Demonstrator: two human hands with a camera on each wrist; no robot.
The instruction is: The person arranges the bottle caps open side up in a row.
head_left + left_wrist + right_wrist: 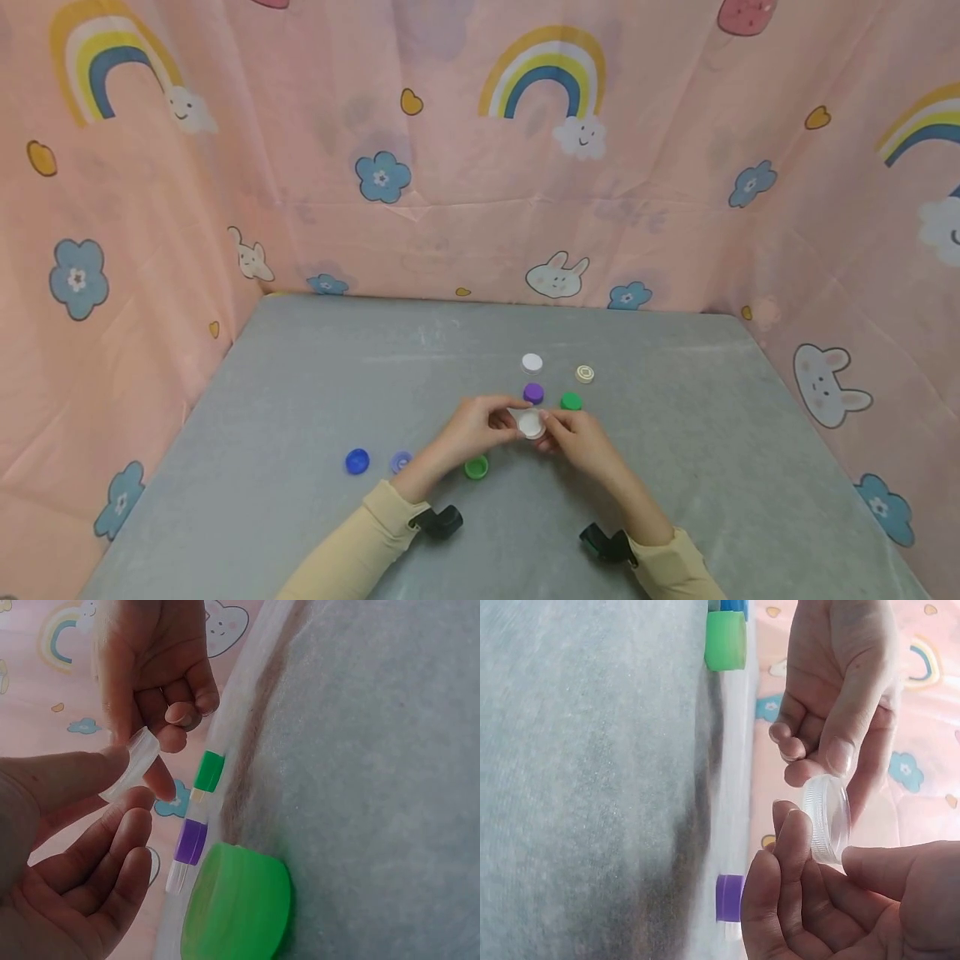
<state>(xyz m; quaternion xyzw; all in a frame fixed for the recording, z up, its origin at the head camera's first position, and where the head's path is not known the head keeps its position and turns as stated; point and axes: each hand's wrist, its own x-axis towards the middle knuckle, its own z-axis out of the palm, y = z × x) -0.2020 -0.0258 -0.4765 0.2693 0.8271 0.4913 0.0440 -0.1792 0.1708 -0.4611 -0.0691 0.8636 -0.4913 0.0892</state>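
Note:
A whitish translucent bottle cap (531,424) with a ridged side is held between both hands, above the table. My left hand (477,427) pinches it from the left; in the left wrist view the thumb lies along the cap (133,766) and the other fingers curl below. From the other side my right hand (576,442) pinches its edge between thumb and fingers, seen close in the right wrist view around the cap (825,819). Just beyond the hands lie a purple cap (533,392) and a green cap (571,402). A lighter green cap (476,467) sits beside the left wrist.
Farther back on the grey table (300,375) are a white cap (532,362) and a cream patterned cap (585,374). Left of the left forearm lie a blue cap (357,461) and a pale violet cap (401,462). A pink printed curtain (450,233) encloses the table's back and sides.

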